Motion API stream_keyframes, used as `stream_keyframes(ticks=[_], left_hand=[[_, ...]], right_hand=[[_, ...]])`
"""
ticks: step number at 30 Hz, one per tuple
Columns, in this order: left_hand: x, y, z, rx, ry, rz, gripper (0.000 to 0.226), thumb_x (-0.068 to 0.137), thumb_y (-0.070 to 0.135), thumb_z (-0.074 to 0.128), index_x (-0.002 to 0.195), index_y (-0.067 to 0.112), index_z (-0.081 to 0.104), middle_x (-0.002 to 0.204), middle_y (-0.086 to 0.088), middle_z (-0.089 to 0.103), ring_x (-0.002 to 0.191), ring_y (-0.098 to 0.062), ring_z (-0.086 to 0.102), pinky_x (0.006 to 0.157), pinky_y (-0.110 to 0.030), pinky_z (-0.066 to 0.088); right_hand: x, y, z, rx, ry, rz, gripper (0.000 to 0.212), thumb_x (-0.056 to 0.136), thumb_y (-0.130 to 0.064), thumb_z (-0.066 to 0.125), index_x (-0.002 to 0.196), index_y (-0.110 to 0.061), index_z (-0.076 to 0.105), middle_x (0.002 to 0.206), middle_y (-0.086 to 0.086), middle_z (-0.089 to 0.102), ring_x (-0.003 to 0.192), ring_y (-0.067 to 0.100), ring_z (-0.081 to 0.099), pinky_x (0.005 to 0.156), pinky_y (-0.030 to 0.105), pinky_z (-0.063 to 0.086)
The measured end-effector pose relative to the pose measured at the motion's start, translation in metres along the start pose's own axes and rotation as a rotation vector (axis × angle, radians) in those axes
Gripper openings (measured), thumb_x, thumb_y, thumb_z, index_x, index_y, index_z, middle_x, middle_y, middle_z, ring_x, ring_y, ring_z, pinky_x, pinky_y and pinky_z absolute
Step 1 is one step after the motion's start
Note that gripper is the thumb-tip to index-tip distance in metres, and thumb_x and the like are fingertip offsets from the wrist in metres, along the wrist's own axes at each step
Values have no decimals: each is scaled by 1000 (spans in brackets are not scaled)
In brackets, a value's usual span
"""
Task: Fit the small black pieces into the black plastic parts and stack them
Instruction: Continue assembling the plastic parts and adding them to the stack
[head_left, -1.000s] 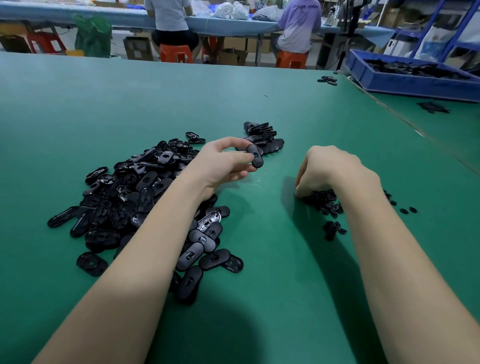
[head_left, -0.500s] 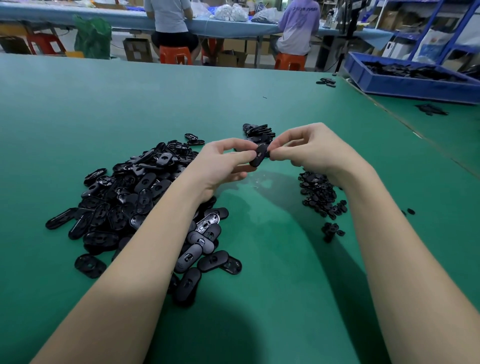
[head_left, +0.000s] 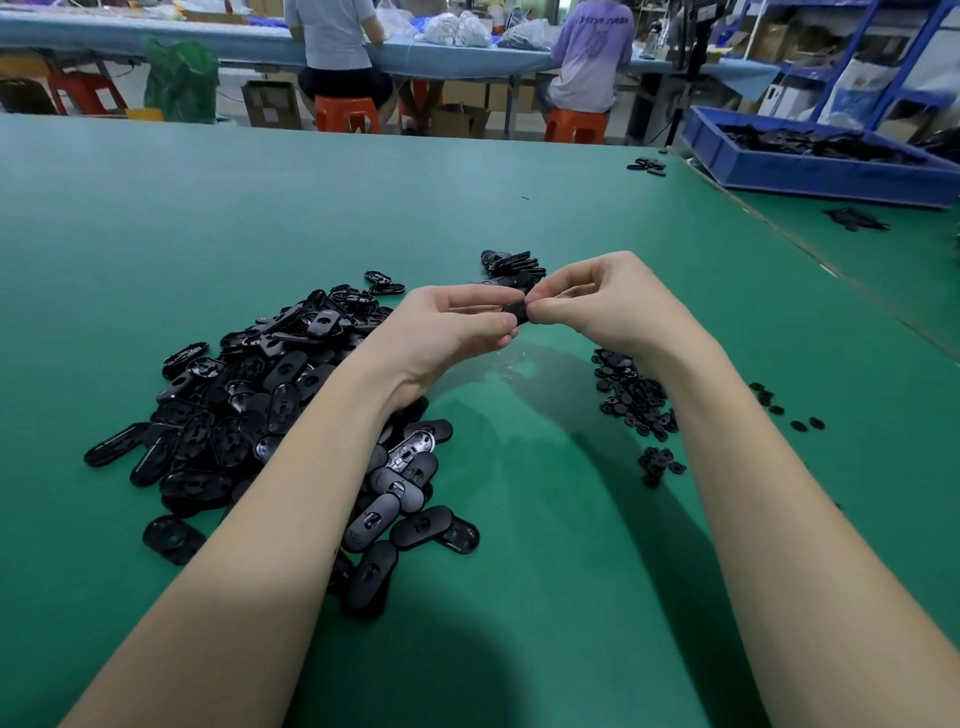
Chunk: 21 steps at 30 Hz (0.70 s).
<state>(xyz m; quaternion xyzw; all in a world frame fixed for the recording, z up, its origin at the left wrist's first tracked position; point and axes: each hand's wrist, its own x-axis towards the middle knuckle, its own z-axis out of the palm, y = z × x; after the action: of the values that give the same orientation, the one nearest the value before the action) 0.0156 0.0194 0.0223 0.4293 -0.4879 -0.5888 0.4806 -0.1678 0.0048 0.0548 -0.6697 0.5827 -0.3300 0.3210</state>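
Observation:
My left hand (head_left: 457, 332) grips one oval black plastic part (head_left: 516, 313) above the green table (head_left: 311, 218). My right hand (head_left: 613, 306) meets it from the right, thumb and fingers pinching at the part's end; any small piece between them is hidden. A big heap of oval black parts (head_left: 270, 405) lies under my left forearm. Small black pieces (head_left: 631, 395) lie in a pile under my right wrist. Behind my hands sits a short stack of parts (head_left: 514, 262).
A blue bin (head_left: 810, 166) holding black parts stands at the far right. A few loose parts (head_left: 647, 165) lie near the table's far edge, and stray small pieces (head_left: 808, 425) lie to the right. Two people sit on orange stools at a far bench.
My right hand rose from the pile of small pieces and came to the part held in my left hand. Both hands now work close together on it.

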Motion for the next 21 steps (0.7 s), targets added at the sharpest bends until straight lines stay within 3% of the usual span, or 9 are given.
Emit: stream_keyframes(ticks=[6,11,17,21], left_hand=[[0,-1,-1,33,-2,7,24,88,-6,67,108,6,73,93,-13,73,82,-16,69,75,-18,56],[0,-1,-3,58,-13,3,19,91,-4,65,104,6,73,91,-11,75,80,-14,71,73,-17,55],[-1,0,-2,97,-24,-22,19,93,-2,63,106,8,72,88,-11,73,80,-15,68,72,-19,56],[-1,1,0,122,9,4,22,87,-9,64,97,10,72,86,-15,64,76,-17,62,73,-18,53]], right_hand=[[2,0,4,-30,28,6,10,81,-24,81,83,-26,72,67,-8,61,33,-3,43,35,7,25],[1,5,1,13,-41,27,15,79,-31,86,87,-26,74,71,-10,65,42,-5,47,50,15,35],[0,12,-1,136,-110,99,21,74,-37,90,76,-27,72,68,-10,61,51,6,42,45,16,30],[-1,15,7,185,-159,112,26,72,-42,91,68,-29,68,67,-9,55,51,8,38,46,19,26]])
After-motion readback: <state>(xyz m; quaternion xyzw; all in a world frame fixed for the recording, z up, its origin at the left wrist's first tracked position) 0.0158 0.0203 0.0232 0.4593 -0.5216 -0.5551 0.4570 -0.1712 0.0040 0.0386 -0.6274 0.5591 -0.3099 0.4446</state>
